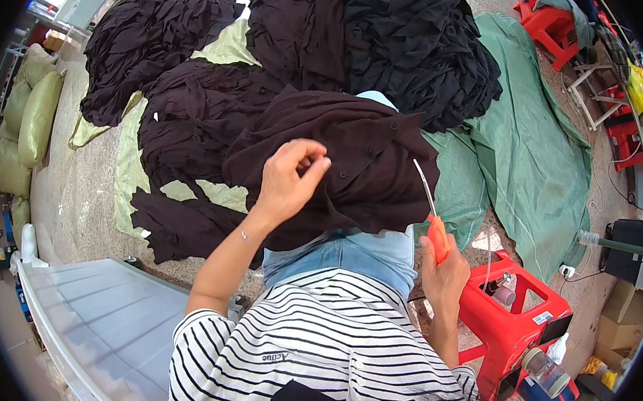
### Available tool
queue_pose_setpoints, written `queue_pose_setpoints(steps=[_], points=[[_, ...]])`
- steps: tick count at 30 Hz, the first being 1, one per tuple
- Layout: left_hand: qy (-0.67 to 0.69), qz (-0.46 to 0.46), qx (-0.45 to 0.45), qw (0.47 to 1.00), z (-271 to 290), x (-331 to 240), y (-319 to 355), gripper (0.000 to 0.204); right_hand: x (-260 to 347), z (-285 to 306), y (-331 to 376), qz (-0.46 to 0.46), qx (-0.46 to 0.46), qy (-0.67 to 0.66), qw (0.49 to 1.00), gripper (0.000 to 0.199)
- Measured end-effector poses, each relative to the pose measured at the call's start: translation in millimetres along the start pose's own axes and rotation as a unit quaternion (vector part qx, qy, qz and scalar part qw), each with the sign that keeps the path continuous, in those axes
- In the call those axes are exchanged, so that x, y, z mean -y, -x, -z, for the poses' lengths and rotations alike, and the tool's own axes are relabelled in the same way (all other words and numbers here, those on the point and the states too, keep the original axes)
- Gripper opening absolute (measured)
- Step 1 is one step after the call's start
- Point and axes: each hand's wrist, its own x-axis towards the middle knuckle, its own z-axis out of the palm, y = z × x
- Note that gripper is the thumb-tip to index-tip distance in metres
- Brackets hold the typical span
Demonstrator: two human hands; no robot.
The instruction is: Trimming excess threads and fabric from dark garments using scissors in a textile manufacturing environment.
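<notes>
While the dark brown garment (354, 165) lies draped over the person's lap, the left hand (291, 180) pinches a fold of its fabric between thumb and fingertips. The right hand (442, 272) is closed around orange-handled thread snips (432, 219), blade touching the garment's edge. Similar dark garments (193, 110) are piled on the floor, beside a red stool (514, 326).
</notes>
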Motion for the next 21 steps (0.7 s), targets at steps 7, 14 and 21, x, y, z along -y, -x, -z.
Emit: queue_pose_setpoints(steps=[7, 14, 21], points=[[-0.151, -0.068, -0.065, 0.984, -24.1, 1.8, 31.4, 0.038, 5.4, -2.3, -1.3, 0.027, 0.000, 0.018, 0.999, 0.033], [-0.139, -0.064, -0.096, 0.984, -34.9, 8.4, 28.0, 0.020, 10.5, -4.9, 3.8, 0.018, 0.025, 0.008, 0.999, 0.034], [-0.131, -0.071, -0.109, 0.983, -34.9, 8.8, 27.1, 0.013, 7.5, -6.5, 4.4, 0.030, 0.037, 0.026, 0.998, 0.035]])
